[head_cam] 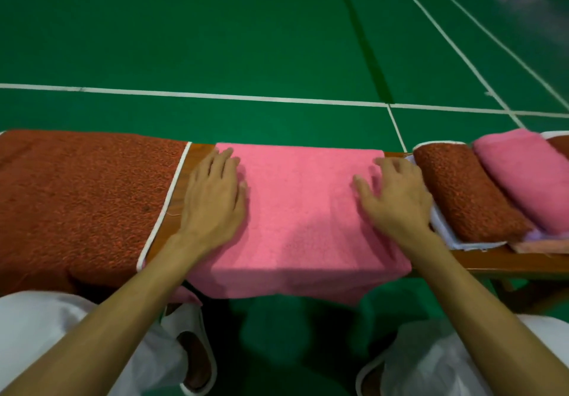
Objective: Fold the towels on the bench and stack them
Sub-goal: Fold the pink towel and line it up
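Left hand (215,198): fingers (228,161) straight and close together, lying flat on the left edge of the pink towel (308,211).
Right hand (397,201): fingers (386,164) spread and a little blurred, palm down on the towel's right edge; neither hand pinches the cloth.
Pink towel: flat across the middle of the worktop (508,260), its near part hanging over the near edge.
Step in hand: likely smoothing this towel flat before a fold.
Next move: probably calls for pinching an edge or two corners and carrying them across to meet the opposite side squarely.
Spread towels: two, the pink one and a rust towel (86,198) at the worktop's left end.
Folded towels: at least two at the right end, a folded rust towel (465,192) beside a folded pink towel (523,174), both on a pale towel (443,229); more may lie beneath, I cannot tell.
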Available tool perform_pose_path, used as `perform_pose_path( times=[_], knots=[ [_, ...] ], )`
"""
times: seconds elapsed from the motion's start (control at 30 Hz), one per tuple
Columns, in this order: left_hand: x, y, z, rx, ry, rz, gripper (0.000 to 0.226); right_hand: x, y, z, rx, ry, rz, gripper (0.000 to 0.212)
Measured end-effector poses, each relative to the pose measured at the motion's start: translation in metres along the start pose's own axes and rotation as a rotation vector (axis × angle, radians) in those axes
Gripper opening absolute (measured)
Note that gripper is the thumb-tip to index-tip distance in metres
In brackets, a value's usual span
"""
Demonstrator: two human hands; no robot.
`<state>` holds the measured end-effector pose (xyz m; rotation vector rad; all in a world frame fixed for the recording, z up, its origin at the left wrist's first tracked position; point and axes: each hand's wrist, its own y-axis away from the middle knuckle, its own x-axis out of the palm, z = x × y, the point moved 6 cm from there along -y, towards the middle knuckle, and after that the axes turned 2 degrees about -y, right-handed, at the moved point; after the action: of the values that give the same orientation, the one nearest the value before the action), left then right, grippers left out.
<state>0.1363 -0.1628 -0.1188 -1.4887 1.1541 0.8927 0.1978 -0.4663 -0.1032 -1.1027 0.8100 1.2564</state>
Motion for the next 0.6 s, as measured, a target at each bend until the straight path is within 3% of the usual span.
perform_pose_path(
  times=[0.07,0.17,0.47,0.6],
  knots=[
    [0.013,0.002,-0.003,0.019,0.008,0.132,0.068,0.019,0.005,0.011,-0.138,0.032,0.152,0.078],
    [0.028,0.007,0.002,-0.002,-0.046,0.254,0.077,0.048,0.015,0.015,-0.254,0.114,0.323,0.080],
    [0.032,0.011,0.008,-0.110,-0.050,0.246,0.084,0.047,0.011,-0.008,-0.207,0.145,0.297,0.078],
    [0.022,0.010,0.005,-0.120,0.089,0.233,0.081,0.037,0.011,-0.005,-0.174,0.029,0.238,0.075]
  ],
)
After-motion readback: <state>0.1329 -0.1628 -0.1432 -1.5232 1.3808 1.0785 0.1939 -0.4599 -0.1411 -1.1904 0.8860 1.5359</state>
